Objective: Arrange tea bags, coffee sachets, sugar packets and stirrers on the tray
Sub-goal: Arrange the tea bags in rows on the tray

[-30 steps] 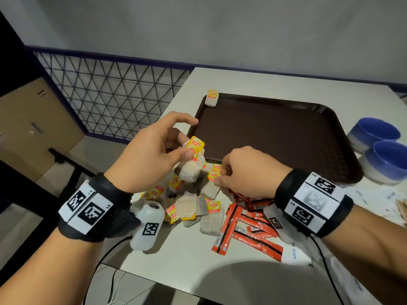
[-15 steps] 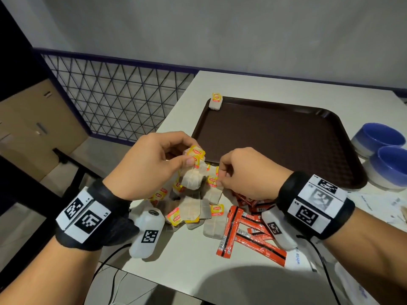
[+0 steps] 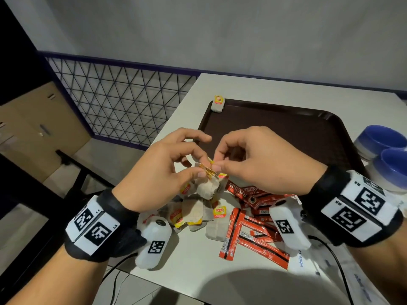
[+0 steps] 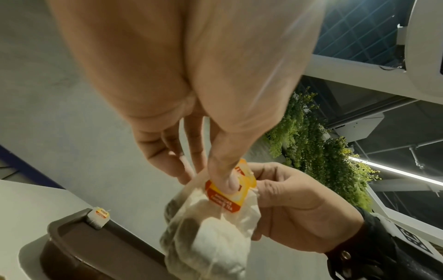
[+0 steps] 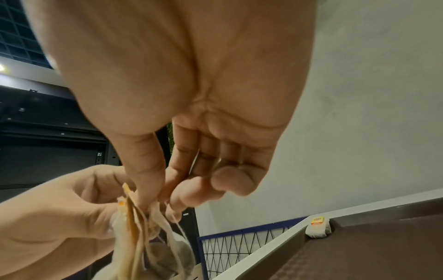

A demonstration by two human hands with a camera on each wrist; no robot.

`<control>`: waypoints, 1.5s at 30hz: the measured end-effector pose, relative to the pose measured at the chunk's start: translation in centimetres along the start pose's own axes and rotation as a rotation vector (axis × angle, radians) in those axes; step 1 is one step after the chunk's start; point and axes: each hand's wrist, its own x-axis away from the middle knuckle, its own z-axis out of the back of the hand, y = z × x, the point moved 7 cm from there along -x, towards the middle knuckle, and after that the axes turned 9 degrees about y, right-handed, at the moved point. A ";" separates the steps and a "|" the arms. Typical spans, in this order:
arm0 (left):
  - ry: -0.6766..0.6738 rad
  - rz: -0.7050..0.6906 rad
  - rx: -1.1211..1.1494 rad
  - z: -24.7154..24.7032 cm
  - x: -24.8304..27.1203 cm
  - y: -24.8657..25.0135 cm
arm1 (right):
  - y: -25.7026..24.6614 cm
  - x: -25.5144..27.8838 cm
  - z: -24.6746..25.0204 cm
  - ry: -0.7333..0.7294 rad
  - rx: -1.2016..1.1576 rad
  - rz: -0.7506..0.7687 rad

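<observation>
Paper tea-bag cluster [image 3: 207,186] pinched at its tags by left hand [image 3: 158,172] and right hand [image 3: 259,164]; tangled strings may tear or drop bags short of tray [image 3: 330,119].

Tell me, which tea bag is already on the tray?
The lone tea bag with the yellow tag, sitting at the brown tray's far left corner. The other tea bags are off the tray, piled on the table or held in the hands.

both hands are meeting raised, the left hand [image 3: 158,172] and right hand [image 3: 259,164] pinching with curled fingers [image 4: 223,181].
</observation>
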 end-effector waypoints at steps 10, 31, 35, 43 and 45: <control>0.128 0.104 0.100 2.5 0.9 -1.6 | 0.5 -1.0 -1.1 0.050 -0.008 -0.050; 0.244 0.253 0.019 6.1 4.3 -4.9 | -0.7 1.8 -10.4 -0.344 0.236 0.130; 0.209 0.238 0.015 5.6 4.2 -4.8 | -0.4 1.4 -9.4 -0.322 0.169 0.066; 0.163 0.212 0.057 4.9 3.7 -4.1 | 0.6 -0.9 -4.5 -0.076 0.131 -0.026; 0.147 0.203 0.074 4.4 3.6 -3.8 | 1.1 -1.5 -2.6 0.027 0.102 -0.055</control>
